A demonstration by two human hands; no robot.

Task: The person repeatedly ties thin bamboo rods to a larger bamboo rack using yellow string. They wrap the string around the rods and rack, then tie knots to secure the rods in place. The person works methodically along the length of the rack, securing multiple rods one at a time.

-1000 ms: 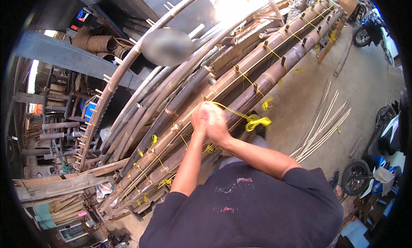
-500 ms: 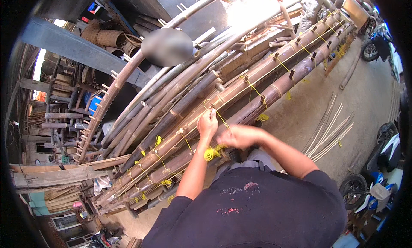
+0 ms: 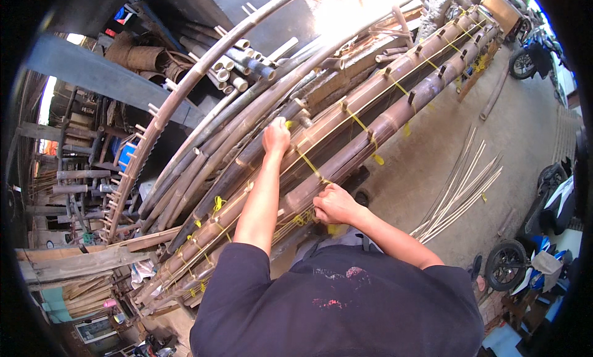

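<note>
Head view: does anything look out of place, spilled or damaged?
Mainly the thin sticks stand out: they lie on the floor in a loose fan rather than a neat bundle. The yellow cord between the left hand and right hand looks straight; no spill or break shows.

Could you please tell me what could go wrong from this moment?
1. The cord spans the poles; if the left hand or right hand loses its grip, the cord may slacken.
2. The cord runs close to the right hand, so a hard pull might chafe the skin.
3. Sticks lie loose on the floor; stepping on them might cause a slip.
</note>
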